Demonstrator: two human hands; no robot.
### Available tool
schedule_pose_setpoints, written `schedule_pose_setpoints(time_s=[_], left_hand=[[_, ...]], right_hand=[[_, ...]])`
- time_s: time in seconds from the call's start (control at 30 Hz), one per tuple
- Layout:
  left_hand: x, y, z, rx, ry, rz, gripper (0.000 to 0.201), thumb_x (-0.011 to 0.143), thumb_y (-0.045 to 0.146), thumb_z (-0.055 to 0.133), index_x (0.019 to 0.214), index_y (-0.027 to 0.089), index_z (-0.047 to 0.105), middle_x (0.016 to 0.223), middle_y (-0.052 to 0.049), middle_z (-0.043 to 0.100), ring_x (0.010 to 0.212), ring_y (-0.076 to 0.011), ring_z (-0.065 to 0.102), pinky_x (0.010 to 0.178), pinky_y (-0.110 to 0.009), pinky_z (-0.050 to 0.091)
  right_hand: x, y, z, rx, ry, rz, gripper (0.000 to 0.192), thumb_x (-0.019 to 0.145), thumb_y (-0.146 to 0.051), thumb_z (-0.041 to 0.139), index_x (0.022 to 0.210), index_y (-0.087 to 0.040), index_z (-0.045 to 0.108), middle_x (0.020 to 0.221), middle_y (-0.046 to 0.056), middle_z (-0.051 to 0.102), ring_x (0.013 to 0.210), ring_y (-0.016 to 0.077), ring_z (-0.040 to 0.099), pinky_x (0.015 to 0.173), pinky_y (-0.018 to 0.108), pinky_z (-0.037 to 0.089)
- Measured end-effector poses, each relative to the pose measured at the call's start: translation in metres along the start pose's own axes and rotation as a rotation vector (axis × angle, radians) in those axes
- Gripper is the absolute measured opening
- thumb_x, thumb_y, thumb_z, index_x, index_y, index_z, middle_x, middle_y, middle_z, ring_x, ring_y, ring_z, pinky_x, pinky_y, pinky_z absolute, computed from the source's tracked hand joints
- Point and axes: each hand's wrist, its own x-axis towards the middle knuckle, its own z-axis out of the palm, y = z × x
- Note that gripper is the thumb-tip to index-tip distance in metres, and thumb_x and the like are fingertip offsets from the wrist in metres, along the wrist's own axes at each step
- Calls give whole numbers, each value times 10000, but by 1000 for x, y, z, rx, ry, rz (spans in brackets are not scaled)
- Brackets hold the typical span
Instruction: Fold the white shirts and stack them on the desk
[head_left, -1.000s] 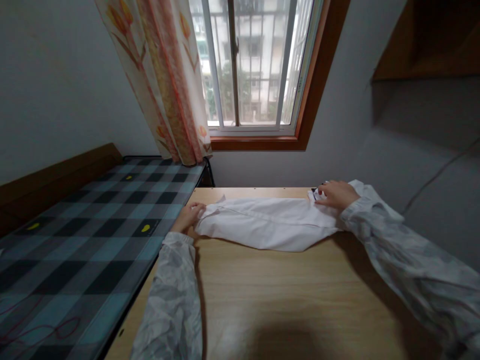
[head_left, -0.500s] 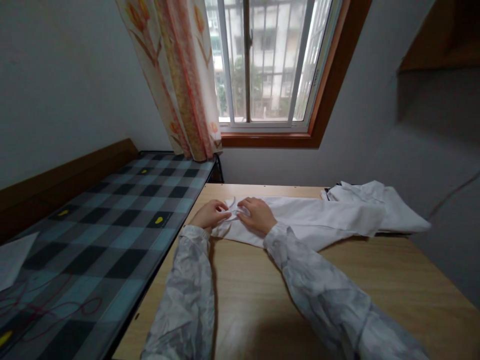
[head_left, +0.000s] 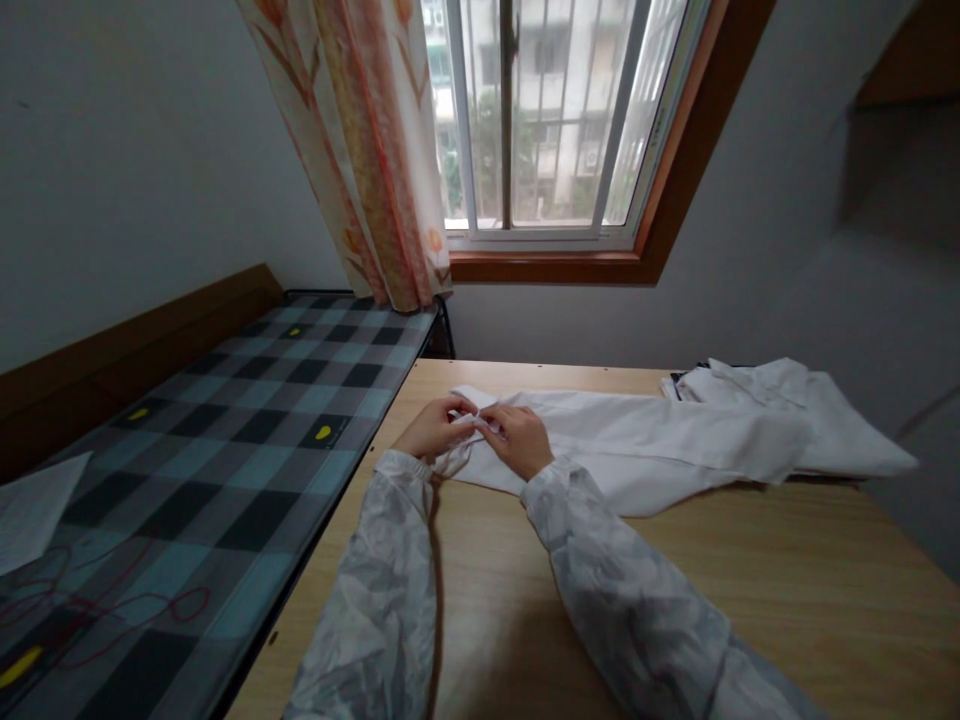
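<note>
A long white cloth garment (head_left: 637, 440) lies stretched across the wooden table (head_left: 510, 570), its left end bunched up. My left hand (head_left: 433, 430) pinches the fabric at that end between thumb and fingers. Close against it, my right hand (head_left: 517, 437) also has its fingertips closed on the cloth, thumb to fingers. The fingertips of both hands almost meet over a small fold of white fabric. What exactly lies between them is partly hidden by the fingers. Further right the garment runs flat with a few wrinkles.
More white cloth (head_left: 802, 400) is heaped at the table's right end, with a dark edge under it. To the left stands a bed with a checkered cover (head_left: 247, 450), holding a paper sheet (head_left: 41, 510) and red string (head_left: 97, 605). A curtain (head_left: 375, 150) hangs beside the window (head_left: 555, 120).
Both hands have come closer together, their fingertips now nearly touching on the cloth. The fabric between them is gathered tighter. The head view has shifted slightly.
</note>
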Motion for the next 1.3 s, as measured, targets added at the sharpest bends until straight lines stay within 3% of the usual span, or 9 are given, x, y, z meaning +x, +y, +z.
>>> schedule_pose_setpoints(time_s=[0.17,0.27,0.4,0.6,0.77,1.0,1.1,1.3], left_hand=[[-2,16,0,88,-26,-98,437,813,539,761,991,147,833,920,-75,797,686,-168,654,608,-258,477],[-3,25,3,165,-27,-84,448,836,572,753,958,151,848,869,-66,793,708,-179,659,607,-255,451],[-3,33,6,311,-30,-27,386,890,504,704,948,163,874,812,-52,787,675,-173,628,606,-270,404],[-5,29,-6,415,-69,11,286,873,380,701,969,168,868,913,-73,809,775,-200,663,691,-283,443],[-6,31,-8,405,-124,124,243,912,335,682,983,177,853,923,-67,788,786,-191,647,742,-288,455],[-4,36,-3,361,-198,201,223,950,295,657,958,173,844,898,-61,749,763,-173,622,709,-282,426],[-3,35,-4,348,-244,224,224,960,279,648,925,175,844,884,-61,738,774,-173,632,712,-278,428],[-5,26,-2,303,-260,250,223,980,296,668,975,190,864,924,-73,753,792,-172,656,710,-268,452]], right_hand=[[-3,1,0,36,99,-15,237,1102,-351,584,1145,-218,776,1083,74,825,915,208,723,982,338,462],[-4,2,0,91,138,70,205,1076,-343,621,1109,-239,794,1034,55,829,858,210,721,889,320,489],[-4,4,1,198,156,188,211,1061,-390,637,1073,-261,804,1014,36,825,809,199,713,797,295,504],[-6,9,2,245,134,185,175,1024,-390,668,1016,-257,781,950,33,792,786,197,674,769,300,471],[-2,14,6,527,108,145,209,1012,-398,633,965,-219,732,840,22,713,735,178,597,717,294,453],[1,23,8,868,42,290,294,905,-499,751,916,-207,719,759,-3,665,669,156,539,628,284,423],[1,23,5,928,2,333,329,863,-522,795,886,-203,717,662,-31,593,590,133,471,547,269,358],[1,21,1,906,-1,304,305,865,-494,787,853,-202,703,694,-19,610,605,124,487,531,253,386]])
